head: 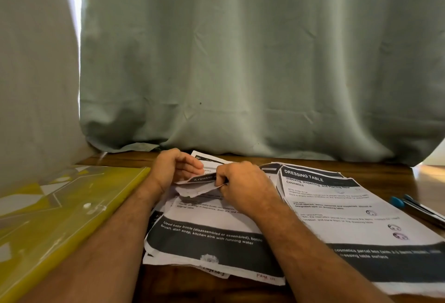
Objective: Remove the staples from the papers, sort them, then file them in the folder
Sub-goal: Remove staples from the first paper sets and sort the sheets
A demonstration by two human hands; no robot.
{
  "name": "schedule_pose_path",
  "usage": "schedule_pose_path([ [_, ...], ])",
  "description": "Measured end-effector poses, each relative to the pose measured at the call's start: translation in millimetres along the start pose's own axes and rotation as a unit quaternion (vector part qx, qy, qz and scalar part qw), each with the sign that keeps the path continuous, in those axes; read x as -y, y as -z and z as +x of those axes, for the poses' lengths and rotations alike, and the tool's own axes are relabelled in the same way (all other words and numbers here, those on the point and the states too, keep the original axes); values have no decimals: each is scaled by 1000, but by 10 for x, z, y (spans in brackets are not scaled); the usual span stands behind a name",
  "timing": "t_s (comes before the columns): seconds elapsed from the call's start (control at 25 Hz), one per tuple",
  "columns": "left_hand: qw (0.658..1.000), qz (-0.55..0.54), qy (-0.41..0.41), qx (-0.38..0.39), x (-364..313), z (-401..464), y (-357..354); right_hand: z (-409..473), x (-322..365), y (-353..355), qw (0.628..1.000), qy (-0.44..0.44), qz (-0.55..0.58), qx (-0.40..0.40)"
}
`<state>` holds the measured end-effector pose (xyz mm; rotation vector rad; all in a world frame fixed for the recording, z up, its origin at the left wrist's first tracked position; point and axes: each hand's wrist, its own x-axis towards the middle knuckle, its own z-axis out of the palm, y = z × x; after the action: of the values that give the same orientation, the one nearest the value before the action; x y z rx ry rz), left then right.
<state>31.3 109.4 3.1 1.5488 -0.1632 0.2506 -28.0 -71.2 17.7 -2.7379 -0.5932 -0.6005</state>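
Observation:
A stack of printed papers (212, 237) with black header and footer bands lies on the wooden table in front of me. Its top corner is curled up between my hands. My left hand (172, 169) holds the lifted corner from the left, fingers bent around it. My right hand (240, 184) pinches the same corner from the right with fingertips tight. No staple shows; my fingers hide that spot. Another sheet headed "DRESSING TABLE" (342, 208) lies to the right. A yellow translucent folder (55, 216) lies flat and closed at the left.
Pens with a blue cap (409, 205) lie at the right table edge. A pale green curtain (240, 61) hangs right behind the table and touches its far edge. Bare wooden table top (375, 170) shows behind the papers.

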Motion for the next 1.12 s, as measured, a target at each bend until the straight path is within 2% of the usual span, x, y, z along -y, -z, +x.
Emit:
schedule_pose_path([
  [0.04, 996, 72, 10, -44, 45, 49, 26, -7, 0, 7, 1000, 8, -10, 19],
  [0.12, 964, 239, 13, -115, 175, 163, 104, -14, 15, 21, 998, 22, -15, 51],
  [0.2, 930, 351, 40, -100, 279, 218, 117, -14, 25, 23, 997, 24, -13, 76],
  [0.28, 907, 410, 53, -73, 330, 235, 88, -9, 17, 22, 995, 22, -9, 93],
  [0.48, 904, 418, 24, -91, 347, 292, 102, -18, 19, 35, 993, 33, -21, 107],
  [0.68, 879, 461, 23, -115, 317, 249, 51, -28, 33, 43, 993, 40, -26, 111],
  [0.8, 892, 420, -7, -166, 257, 217, 42, -45, 41, 50, 994, 43, -34, 95],
  [0.96, 884, 431, -32, -178, 229, 180, 23, -47, 55, 41, 995, 41, -23, 86],
  [1.12, 887, 409, -72, -201, 190, 155, 16, -17, 56, 21, 999, 27, -27, 33],
])
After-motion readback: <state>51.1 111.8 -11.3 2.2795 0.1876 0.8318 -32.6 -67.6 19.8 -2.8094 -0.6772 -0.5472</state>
